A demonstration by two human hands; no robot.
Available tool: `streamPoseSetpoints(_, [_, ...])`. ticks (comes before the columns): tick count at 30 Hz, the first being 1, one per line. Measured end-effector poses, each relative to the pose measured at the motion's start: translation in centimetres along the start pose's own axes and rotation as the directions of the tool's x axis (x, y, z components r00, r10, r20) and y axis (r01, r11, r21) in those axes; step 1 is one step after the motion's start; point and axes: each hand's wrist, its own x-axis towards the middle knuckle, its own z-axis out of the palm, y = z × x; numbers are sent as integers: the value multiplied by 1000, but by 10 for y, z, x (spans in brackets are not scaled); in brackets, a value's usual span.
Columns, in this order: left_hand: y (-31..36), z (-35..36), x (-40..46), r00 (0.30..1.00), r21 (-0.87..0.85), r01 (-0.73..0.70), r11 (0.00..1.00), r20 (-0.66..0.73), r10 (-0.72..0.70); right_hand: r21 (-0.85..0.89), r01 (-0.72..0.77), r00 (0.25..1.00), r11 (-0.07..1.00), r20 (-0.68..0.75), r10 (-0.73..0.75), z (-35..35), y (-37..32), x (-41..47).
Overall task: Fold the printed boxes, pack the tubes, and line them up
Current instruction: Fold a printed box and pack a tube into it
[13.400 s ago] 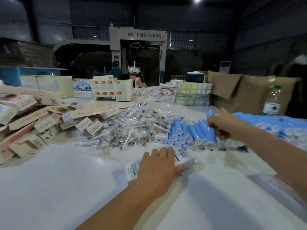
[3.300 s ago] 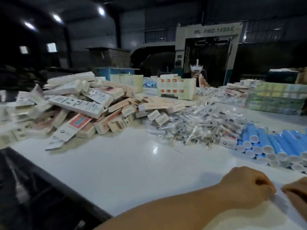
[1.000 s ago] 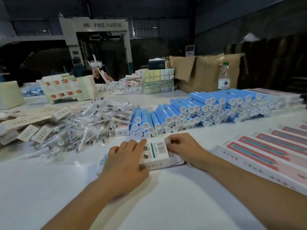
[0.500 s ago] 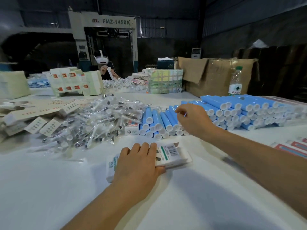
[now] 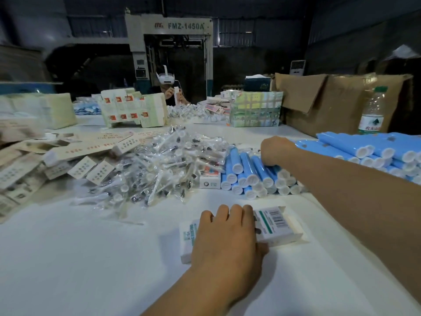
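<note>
A folded white printed box (image 5: 276, 226) with a barcode and green stripe lies on the white table (image 5: 91, 258) near me. My left hand (image 5: 227, 238) presses flat on its left part, fingers over the top. Behind it lies a stack of blue tubes with white caps (image 5: 248, 172). My right hand (image 5: 276, 150) rests on top of that stack, fingers curled down among the tubes; whether it grips one is hidden.
A heap of plastic-wrapped toothbrushes (image 5: 157, 165) lies left of the tubes, with a small box (image 5: 210, 180) at its edge. Flat printed cartons (image 5: 34, 160) pile at the left. More blue tubes (image 5: 376, 151), a water bottle (image 5: 372, 112) and cardboard boxes (image 5: 330, 99) stand right. Another person (image 5: 168, 87) works at the far side.
My right hand has left the box's right end and reached forward onto the blue tube stack. My left hand stays on the box.
</note>
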Motion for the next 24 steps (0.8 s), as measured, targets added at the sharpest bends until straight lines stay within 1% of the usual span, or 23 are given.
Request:
streamPoseSetpoints(2, [-1,-1,0,1000,4,2,1000,5,-2,20,-3,999,1000,47,2,-3,-2,1])
streamPoseSetpoints(4, [-1,-2,0,1000,6,1,1000,11,-1,88,-18,997,996,79,11,-7,-3,-4])
streamPoseSetpoints(6, [-1,-4,0,1000,22,-2,1000,20,2,284,-71,996,956,66,54,-14,0,-16])
streamPoseSetpoints(8, [-2,-5,-1,1000,45,-5,999,31,3,534,-120,992,837,34,121,-19,9,-31])
streamPoseSetpoints(10, [-4,-4,0,1000,51,14,999,26,-15,719,-90,984,690,-43,173,-23,22,-55])
streamPoseSetpoints(12, [-6,-5,0,999,53,38,998,9,-39,868,-47,957,495,-104,273,-21,39,-84])
streamPoseSetpoints(15, [-6,-7,-1,998,43,67,997,-11,-67,987,47,916,151,-103,388,-2,60,-127])
streamPoseSetpoints(16, [-4,-7,-1,997,37,72,997,-13,-72,996,71,907,50,-85,411,7,64,-140])
streamPoseSetpoints(17, [-2,-7,-2,997,31,74,997,-16,-74,996,88,902,-29,-68,426,15,66,-151])
streamPoseSetpoints(19, [3,-6,-2,997,32,72,997,-25,-71,984,108,896,-144,-33,442,29,64,-164])
streamPoseSetpoints(21, [7,-6,-2,996,38,78,996,-38,-76,964,129,898,-231,-15,440,35,57,-169])
streamPoseSetpoints(24, [6,-7,-3,994,34,105,994,-40,-103,953,137,906,-270,-11,424,37,41,-175])
